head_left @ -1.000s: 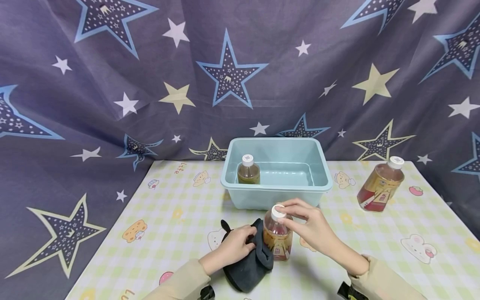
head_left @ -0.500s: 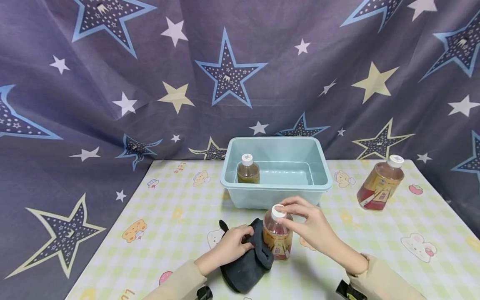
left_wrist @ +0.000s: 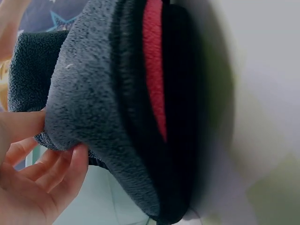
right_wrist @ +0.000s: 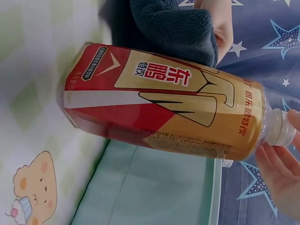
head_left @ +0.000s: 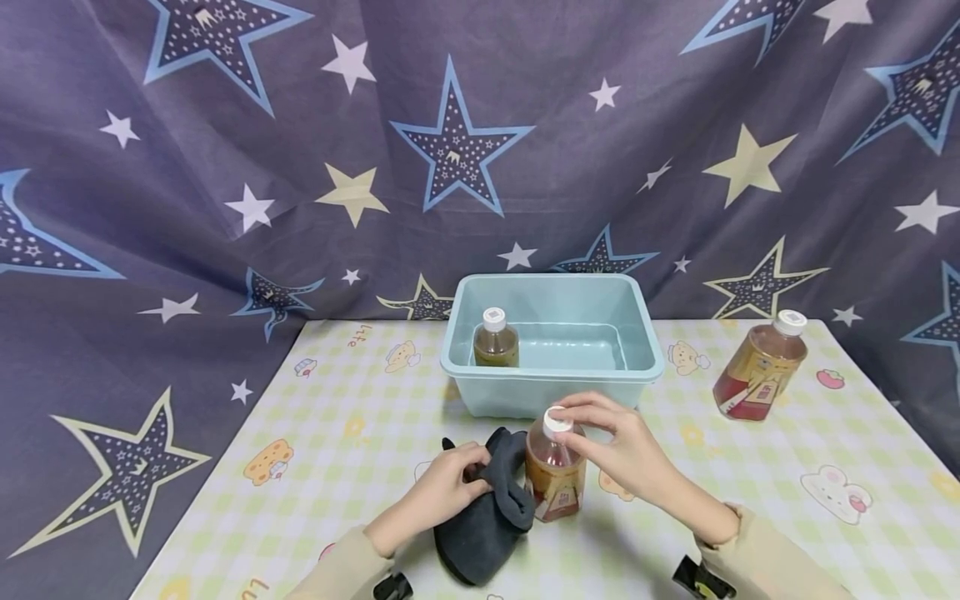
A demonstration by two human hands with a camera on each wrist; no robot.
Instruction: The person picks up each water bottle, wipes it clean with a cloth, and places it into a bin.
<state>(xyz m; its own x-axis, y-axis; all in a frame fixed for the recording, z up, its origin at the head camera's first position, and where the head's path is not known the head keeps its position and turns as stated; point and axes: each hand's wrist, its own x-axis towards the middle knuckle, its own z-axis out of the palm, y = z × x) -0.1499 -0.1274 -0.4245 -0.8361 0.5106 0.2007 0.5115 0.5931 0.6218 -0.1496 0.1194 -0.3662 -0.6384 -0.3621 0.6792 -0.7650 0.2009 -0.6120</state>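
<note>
My left hand (head_left: 447, 490) pinches the folded upper edge of a dark grey fleecy cloth piece (head_left: 480, 537). It looks hollow, with black trim and a red stripe (left_wrist: 153, 61) in the left wrist view; its exact kind is unclear. Right beside it stands a drink bottle (head_left: 555, 479) with a red and gold label (right_wrist: 164, 103), on the table. Thumb and fingers of my right hand (head_left: 618, 442) hold its white cap (right_wrist: 281, 129) from above. In the left wrist view, the left fingertips (left_wrist: 77, 157) press into the fleece.
Behind the hands is a light blue plastic tub (head_left: 551, 392) with one capped bottle (head_left: 496, 342) inside at its left. Another red and gold bottle (head_left: 761, 367) stands at the table's right. A checked, cartoon-printed cloth (head_left: 330, 467) covers the table; a starry curtain (head_left: 300, 125) hangs behind.
The fleecy piece and my left hand have shifted a little left, away from the bottle. The bottle has turned slightly; my right hand stays on its cap.
</note>
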